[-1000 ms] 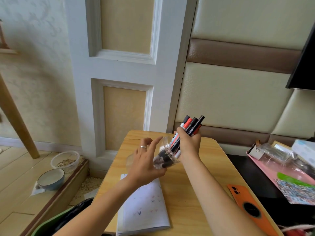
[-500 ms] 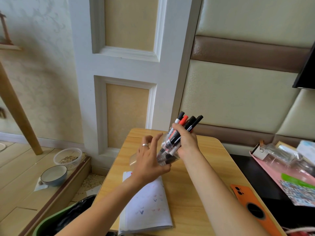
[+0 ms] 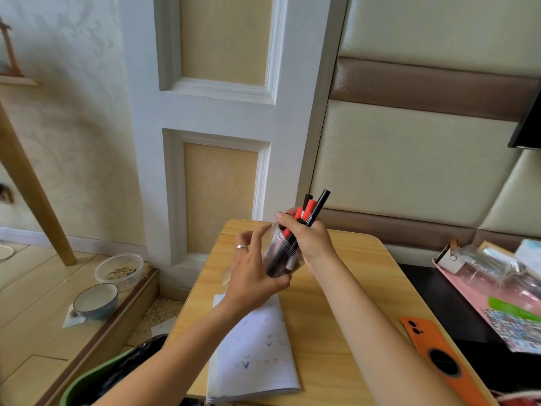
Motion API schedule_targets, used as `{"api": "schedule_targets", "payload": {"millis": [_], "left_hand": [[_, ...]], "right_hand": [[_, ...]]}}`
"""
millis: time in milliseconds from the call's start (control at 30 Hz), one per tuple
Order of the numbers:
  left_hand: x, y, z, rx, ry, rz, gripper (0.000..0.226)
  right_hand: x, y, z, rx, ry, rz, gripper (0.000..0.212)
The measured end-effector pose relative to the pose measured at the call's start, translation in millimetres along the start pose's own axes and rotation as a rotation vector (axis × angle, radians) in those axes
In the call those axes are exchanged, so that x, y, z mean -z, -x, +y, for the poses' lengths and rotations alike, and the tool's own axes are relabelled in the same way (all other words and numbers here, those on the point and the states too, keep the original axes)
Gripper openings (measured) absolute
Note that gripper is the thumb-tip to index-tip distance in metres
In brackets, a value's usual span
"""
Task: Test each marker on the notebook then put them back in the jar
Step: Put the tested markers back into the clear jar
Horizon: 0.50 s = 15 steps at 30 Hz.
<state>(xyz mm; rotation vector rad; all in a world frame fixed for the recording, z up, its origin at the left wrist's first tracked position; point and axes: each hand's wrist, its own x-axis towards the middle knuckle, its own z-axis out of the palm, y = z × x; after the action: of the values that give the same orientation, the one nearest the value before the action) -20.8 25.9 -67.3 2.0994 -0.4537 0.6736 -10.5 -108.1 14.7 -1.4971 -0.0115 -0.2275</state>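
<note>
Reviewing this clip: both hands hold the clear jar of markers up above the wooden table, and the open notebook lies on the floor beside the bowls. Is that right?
Not quite. The head view shows the notebook lying open on the wooden table, just below the hands, not on the floor by the bowls. The rest holds: the left hand and right hand hold the clear jar of markers above the table.

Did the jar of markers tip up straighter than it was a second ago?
Yes. The jar stands a little more upright over the table, and the markers point more steeply up the wall behind.
</note>
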Motion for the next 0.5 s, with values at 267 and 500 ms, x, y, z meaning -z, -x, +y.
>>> {"api": "schedule_targets", "payload": {"millis": [267,500], "left_hand": [[-1,1,1,-0.027,0.083,0.005,0.104],[-2,1,-10,0.002,0.129,0.023,0.104]], "right_hand": [[-1,0,-5,0.078,0.345,0.053,0.027],[-2,9,-8,0.178,0.589,0.194,0.038]]}}
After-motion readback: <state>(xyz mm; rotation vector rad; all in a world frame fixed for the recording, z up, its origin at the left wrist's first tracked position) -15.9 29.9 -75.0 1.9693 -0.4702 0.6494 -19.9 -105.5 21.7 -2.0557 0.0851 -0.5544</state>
